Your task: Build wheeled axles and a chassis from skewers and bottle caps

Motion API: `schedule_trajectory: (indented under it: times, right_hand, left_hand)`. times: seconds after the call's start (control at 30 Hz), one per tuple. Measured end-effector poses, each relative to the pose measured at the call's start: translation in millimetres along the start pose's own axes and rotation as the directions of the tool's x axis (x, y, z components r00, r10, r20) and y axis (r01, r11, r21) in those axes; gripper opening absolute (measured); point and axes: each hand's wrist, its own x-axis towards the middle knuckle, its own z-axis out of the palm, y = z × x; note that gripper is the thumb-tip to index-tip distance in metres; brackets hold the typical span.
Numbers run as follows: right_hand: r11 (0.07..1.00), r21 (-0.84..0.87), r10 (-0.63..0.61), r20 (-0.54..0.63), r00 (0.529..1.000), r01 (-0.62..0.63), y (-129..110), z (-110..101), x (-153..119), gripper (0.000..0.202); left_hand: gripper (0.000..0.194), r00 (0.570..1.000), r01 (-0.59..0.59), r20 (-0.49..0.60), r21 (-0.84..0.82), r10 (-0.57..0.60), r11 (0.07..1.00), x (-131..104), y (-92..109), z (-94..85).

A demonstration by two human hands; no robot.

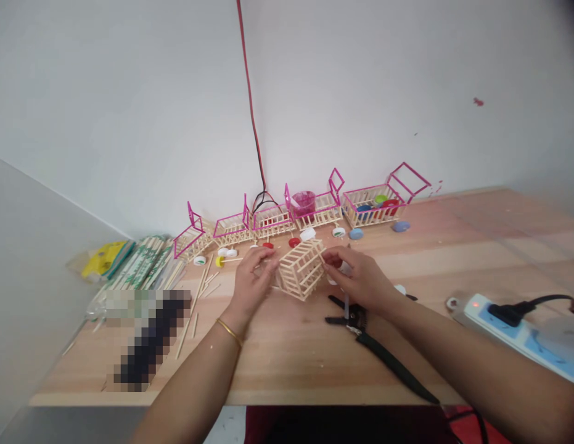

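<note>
Here, near the middle of the frame, both hands meet around a small wooden stick crate (303, 268), tilted on one corner just above the desk (277, 364). The left hand (250, 285) curls its fingers against the crate's left side, gripping it; a gold bangle (230, 332) sits on that wrist. The right hand (360, 279) pinches the crate's right edge with closed fingertips, something small and red showing between them. Under the right wrist lie black-handled pliers (360, 324). Behind the hands, a row of pink-trimmed stick carts (309, 213) stands along the wall, with bottle caps (356, 234) scattered before it. At left lies a bundle of wrapped chopsticks (143, 265); at lower right, a power strip (518, 330).
</note>
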Motion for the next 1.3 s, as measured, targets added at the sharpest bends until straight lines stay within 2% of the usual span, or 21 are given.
schedule_trajectory:
  times: [0.17, 0.27, 0.37, 0.47, 0.6, 0.67, 0.73, 0.83, 0.93, 1.07, 1.17, 1.3]
  right_hand:
    - [0.997, -0.051, -0.047, 0.031, 0.998, 0.049, 2.6, 1.3, -0.1, 0.016]
    - [0.996, -0.074, -0.056, 0.038, 0.998, 0.059, 4.1, 2.0, -1.2, 0.015]
    - [0.994, -0.09, -0.062, 0.009, 0.998, 0.063, 4.1, 1.6, -2.0, 0.015]
    - [0.994, -0.085, -0.067, -0.026, 0.997, 0.065, 2.9, 0.5, -2.2, 0.014]
    - [0.997, -0.048, -0.062, -0.05, 0.997, 0.059, 2.2, -0.2, -2.5, 0.012]
    - [0.998, -0.031, -0.05, -0.052, 0.997, 0.049, 2.3, -0.1, -2.7, 0.012]
    - [0.999, -0.017, -0.036, -0.044, 0.998, 0.035, 2.3, 0.0, -2.9, 0.012]
    - [1.0, -0.004, -0.017, -0.047, 0.999, 0.017, 1.9, 0.0, -3.1, 0.01]
    - [1.0, 0.001, -0.011, -0.059, 0.998, 0.011, 1.3, -0.8, -3.5, 0.009]
    - [0.999, 0.016, -0.035, -0.073, 0.997, 0.036, 0.8, -1.9, -4.0, 0.007]
    - [0.998, 0.019, -0.057, -0.081, 0.995, 0.059, 0.8, -1.5, -3.8, 0.008]
    - [0.999, 0.033, -0.037, -0.09, 0.995, 0.04, 1.6, 0.1, -2.9, 0.008]
  left_hand:
    - [0.058, 0.978, -0.138, 0.185, 0.204, 0.101, 0.969, -10.1, 2.7, 6.3]
    - [0.05, 0.962, -0.2, 0.242, 0.295, 0.129, 0.934, -13.9, -0.9, 9.2]
    - [0.036, 0.965, -0.198, 0.229, 0.298, 0.131, 0.934, -15.4, -1.9, 9.6]
    - [0.031, 0.966, -0.215, 0.202, 0.273, 0.163, 0.938, -13.3, 3.0, 5.6]
    - [0.031, 0.926, -0.35, 0.268, 0.349, 0.265, 0.87, -5.4, 12.9, -6.6]
    - [0.029, 0.889, -0.443, 0.317, 0.415, 0.33, 0.795, -0.6, 17.0, -14.5]
    - [0.028, 0.832, -0.551, 0.381, 0.487, 0.403, 0.678, 3.3, 21.5, -23.6]
    - [0.029, 0.786, -0.616, 0.432, 0.61, 0.443, 0.498, 6.0, 31.6, -40.4]
    - [0.029, 0.76, -0.635, 0.477, 0.691, 0.442, 0.346, 3.0, 45.3, -60.0]
    - [0.02, 0.696, -0.684, 0.615, 0.725, 0.369, 0.082, -12.2, 60.4, -85.0]
    - [0.02, 0.693, -0.686, 0.668, 0.726, 0.272, -0.035, -27.8, 63.5, -102.6]
    - [0.02, 0.721, -0.638, 0.646, 0.76, 0.249, -0.124, -41.3, 56.7, -126.7]
